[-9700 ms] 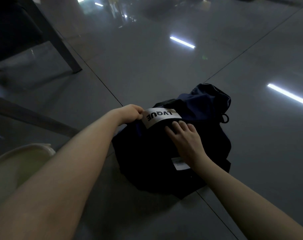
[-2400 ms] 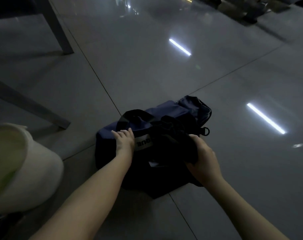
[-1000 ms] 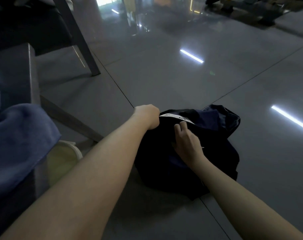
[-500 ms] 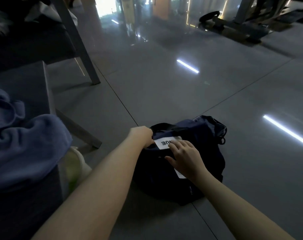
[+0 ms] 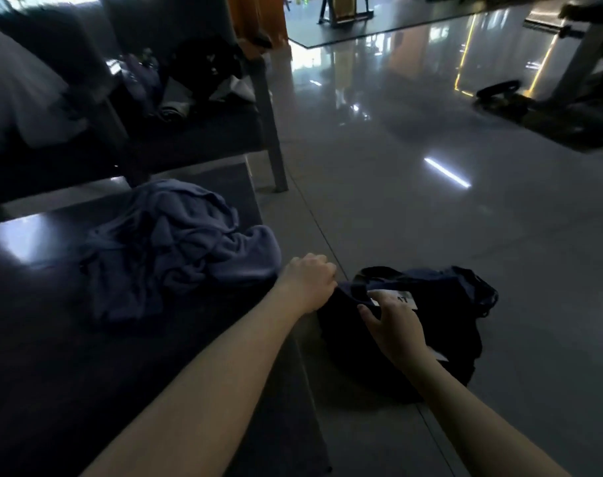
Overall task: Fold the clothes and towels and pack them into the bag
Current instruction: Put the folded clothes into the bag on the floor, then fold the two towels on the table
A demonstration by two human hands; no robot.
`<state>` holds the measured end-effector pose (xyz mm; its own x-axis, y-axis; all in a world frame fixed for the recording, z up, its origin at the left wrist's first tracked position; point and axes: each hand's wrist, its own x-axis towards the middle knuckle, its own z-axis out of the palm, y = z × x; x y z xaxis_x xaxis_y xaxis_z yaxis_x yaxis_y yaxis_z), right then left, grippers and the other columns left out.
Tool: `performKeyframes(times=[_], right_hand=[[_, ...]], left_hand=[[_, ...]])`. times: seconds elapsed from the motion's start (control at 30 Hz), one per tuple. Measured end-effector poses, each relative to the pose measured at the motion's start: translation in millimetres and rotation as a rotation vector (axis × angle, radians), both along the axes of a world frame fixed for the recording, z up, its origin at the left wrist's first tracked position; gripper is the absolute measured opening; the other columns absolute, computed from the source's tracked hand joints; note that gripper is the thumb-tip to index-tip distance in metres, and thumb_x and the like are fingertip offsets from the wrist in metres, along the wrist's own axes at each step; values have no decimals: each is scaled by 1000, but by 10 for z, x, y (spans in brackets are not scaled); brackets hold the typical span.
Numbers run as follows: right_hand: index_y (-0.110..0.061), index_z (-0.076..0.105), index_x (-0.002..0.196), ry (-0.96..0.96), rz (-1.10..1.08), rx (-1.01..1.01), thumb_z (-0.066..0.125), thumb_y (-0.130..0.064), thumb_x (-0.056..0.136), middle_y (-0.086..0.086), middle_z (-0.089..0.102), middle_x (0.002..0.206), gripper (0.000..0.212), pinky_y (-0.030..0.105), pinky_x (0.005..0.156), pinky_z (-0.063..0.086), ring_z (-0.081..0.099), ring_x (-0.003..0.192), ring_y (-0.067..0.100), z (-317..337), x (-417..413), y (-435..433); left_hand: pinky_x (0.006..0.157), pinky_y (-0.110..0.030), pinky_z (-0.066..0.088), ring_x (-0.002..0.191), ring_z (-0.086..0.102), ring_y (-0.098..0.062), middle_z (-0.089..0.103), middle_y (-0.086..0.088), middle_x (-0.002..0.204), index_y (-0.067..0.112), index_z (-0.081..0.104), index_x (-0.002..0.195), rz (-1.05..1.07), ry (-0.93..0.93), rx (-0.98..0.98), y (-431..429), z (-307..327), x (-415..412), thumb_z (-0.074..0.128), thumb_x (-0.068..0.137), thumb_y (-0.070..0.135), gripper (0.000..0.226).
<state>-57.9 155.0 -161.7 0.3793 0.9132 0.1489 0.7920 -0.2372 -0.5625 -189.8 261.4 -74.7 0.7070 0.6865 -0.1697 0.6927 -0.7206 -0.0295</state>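
The bag (image 5: 448, 321) lies on the floor (image 5: 431, 218), near right. The left hand (image 5: 308, 287) grips its left rim, probably to hold the mouth open. The right hand (image 5: 393, 328) rests on top with loosely spread fingers. The crumpled towel (image 5: 176, 246) waits unfolded on the table (image 5: 52, 373), left.

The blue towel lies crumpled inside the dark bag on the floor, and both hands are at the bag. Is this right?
Not quite. The blue towel is crumpled, but it lies on the low dark table, left of the dark bag, not inside it; the head view shows this. The left hand and the right hand are at the bag.
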Motion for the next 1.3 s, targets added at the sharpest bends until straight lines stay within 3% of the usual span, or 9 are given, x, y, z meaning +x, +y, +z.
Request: performKeyframes(times=[0.1, 0.3, 0.47, 0.6, 0.73, 0.87, 1.1, 1.23, 1.3], right_hand=[[-14, 56, 124, 1, 82, 10, 53, -35, 93, 7, 64, 118, 38, 31, 80, 51, 61, 103, 21, 377, -208, -74], [-13, 54, 129, -16, 178, 31, 52, -34, 94, 6, 60, 127, 41, 30, 85, 44, 58, 113, 22, 964, -613, -89], [-7, 61, 114, -52, 235, 26, 53, -30, 93, 11, 65, 114, 32, 38, 81, 49, 61, 102, 29, 1128, -960, -9], [-10, 61, 115, -84, 303, 15, 53, -30, 92, 7, 64, 116, 31, 36, 79, 48, 60, 102, 28, 1145, -1198, 128], [-12, 59, 111, -142, 372, -11, 51, -25, 92, 7, 63, 114, 25, 31, 65, 39, 59, 98, 27, 1038, -1392, 376], [-10, 61, 113, -107, 379, 18, 53, -25, 92, 6, 64, 114, 27, 37, 75, 48, 58, 101, 27, 987, -1556, 572], [-8, 63, 99, -118, 340, 65, 48, -30, 93, 9, 67, 97, 27, 36, 67, 44, 58, 91, 30, 923, -1592, 748], [-12, 63, 109, -94, 348, 52, 26, -47, 80, 9, 67, 104, 58, 36, 71, 43, 59, 95, 30, 1004, -1566, 725], [-11, 61, 115, -95, 339, 26, 35, -44, 86, 11, 65, 111, 51, 37, 75, 43, 58, 102, 31, 1071, -1564, 717]], left_hand=[[94, -39, 37, 120, 45, -27, 49, -8, 131, 12, 51, 127, 71, -13, 67, -157, 263, -439, 39, 99, 32, 36], [104, -41, 34, 130, 37, -25, 38, -6, 142, 16, 40, 138, 257, 48, 91, -338, 439, -1169, 41, 98, 38, 45], [108, -42, 30, 136, 30, -25, 30, -5, 149, 15, 35, 142, 339, 42, 78, -359, 402, -1511, 41, 98, 38, 50], [108, -40, 28, 136, 29, -24, 30, -6, 148, 14, 35, 140, 415, -65, 164, -286, 348, -1656, 41, 99, 35, 47], [102, -38, 33, 129, 35, -25, 32, -7, 144, 12, 34, 136, 490, -219, 278, -54, 340, -1777, 39, 99, 30, 41], [96, -38, 39, 125, 38, -27, 29, -9, 144, 9, 29, 139, 552, -288, 352, 203, 342, -1852, 41, 98, 27, 47], [89, -38, 43, 119, 43, -27, 44, -9, 128, 8, 52, 121, 653, -374, 368, 541, 360, -1897, 46, 98, 24, 28], [86, -41, 47, 113, 47, -28, 54, -11, 117, 7, 60, 110, 661, -576, 313, 582, 437, -1927, 47, 98, 24, 25], [79, -38, 47, 103, 53, -27, 60, -10, 107, 8, 62, 103, 633, -679, 262, 557, 492, -1939, 49, 97, 24, 22]])
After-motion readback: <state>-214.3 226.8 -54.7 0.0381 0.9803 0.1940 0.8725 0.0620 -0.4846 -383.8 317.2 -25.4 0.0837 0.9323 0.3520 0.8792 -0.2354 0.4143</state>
